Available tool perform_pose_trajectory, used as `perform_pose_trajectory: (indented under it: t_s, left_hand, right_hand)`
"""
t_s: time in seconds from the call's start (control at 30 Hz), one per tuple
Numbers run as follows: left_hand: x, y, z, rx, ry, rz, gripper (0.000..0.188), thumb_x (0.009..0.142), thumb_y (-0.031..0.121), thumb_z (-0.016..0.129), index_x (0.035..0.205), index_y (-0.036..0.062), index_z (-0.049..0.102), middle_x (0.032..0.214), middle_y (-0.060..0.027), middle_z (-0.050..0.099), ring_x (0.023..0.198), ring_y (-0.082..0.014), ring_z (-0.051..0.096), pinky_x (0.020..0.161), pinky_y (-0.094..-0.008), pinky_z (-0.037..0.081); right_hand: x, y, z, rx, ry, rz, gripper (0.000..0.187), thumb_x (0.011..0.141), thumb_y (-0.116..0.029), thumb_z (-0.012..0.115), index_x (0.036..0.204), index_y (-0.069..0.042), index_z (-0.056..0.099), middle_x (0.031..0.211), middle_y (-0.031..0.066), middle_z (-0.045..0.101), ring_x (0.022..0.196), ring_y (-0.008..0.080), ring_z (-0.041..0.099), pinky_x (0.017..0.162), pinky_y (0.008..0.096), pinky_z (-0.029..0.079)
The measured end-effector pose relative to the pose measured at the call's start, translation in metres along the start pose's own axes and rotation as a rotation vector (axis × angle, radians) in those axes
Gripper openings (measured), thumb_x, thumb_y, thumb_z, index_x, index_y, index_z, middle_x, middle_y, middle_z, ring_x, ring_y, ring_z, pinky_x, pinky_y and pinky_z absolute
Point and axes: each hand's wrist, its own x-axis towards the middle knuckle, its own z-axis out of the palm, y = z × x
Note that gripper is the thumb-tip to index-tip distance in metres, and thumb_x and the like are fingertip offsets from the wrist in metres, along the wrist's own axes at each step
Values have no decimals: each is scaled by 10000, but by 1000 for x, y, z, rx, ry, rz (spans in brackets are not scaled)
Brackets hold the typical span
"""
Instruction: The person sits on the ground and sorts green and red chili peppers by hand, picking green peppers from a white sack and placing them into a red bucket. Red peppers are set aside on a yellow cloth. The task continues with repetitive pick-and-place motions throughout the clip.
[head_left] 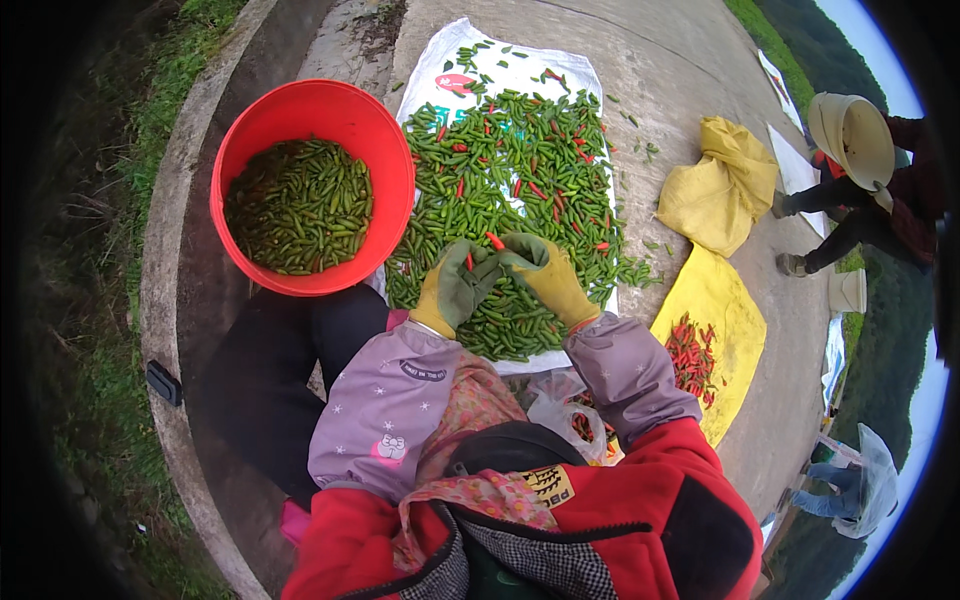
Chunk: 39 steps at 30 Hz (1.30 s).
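- Left hand (455, 287) grasps one red pepper (469, 261); right hand (538, 268) pinches another pepper (494, 241).
- Both peppers are above the green pile (550, 170), which spreads toward 12 o'clock.
- Bucket (393, 185) stands at 10 o'clock from the hands.
- Thick gloves (563, 292) may weaken the feeling, so a pepper could slip into the pile.

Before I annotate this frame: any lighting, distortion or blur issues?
Head view: soft, even daylight, no hard shadows across the green peppers; head view: shade dims the inside of the red bucket; head view: fisheye bows the concrete curb, rim falls to black; head view: left hand and right hand fairly sharp, far-left vegetation dark and soft.
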Motion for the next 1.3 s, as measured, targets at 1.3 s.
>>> perform_pose_trajectory:
  t_s: [1.3]
  left_hand:
    - [-11, -12, -41, 97, -51, 73, 350, 948, 342, 598, 1222, 130, 547, 863, 34, 619, 747, -123, 634, 606, -252, 512]
  right_hand:
    - [70, 39, -53, -463, -189, -57, 375, 813, -298, 670, 1118, -81, 658, 1077, 144, 673, 989, 309, 637, 876, 395, 485]
